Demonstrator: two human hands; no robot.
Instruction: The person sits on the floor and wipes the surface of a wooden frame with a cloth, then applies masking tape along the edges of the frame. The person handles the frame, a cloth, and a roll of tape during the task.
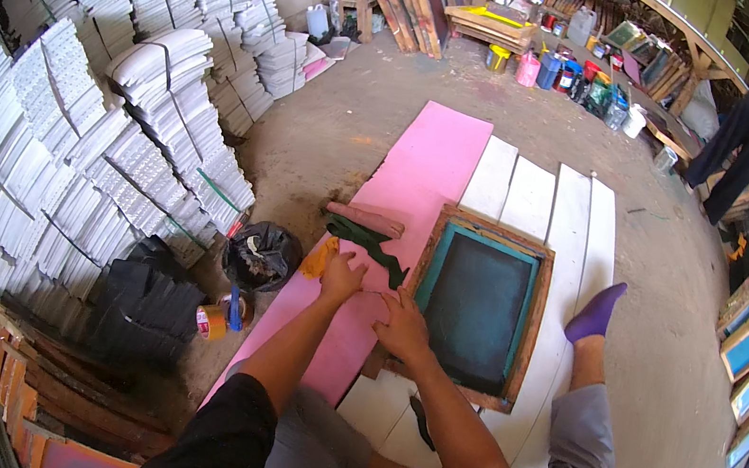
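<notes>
I have the left hand (341,279) low over the pink sheet (435,147), just below the centre of my view toward six o'clock. Its fingers are bent and its fingertips are by the orange cloth (317,259), which lies at the hand's ten o'clock; I cannot tell whether they grip it. The right hand (402,326) sits at five o'clock from centre, one finger stretched toward the near-left edge of the wood-framed screen (474,306). I cannot tell whether that hand pinches anything.

The framed screen lies flat at my four o'clock, mostly on the white boards (572,224). At the left hand's one o'clock I see a crumpled dark green cloth (372,249), with a pink roll (367,221) just beyond it.

At my eight o'clock stand a black plastic bag (263,257) and, nearer me, a roll of tape (211,320) on the floor. Bundled white sheets (153,107) fill nine to eleven o'clock. Paint containers (569,77) cluster around one o'clock, and a co-worker (740,151) bends over at two.
</notes>
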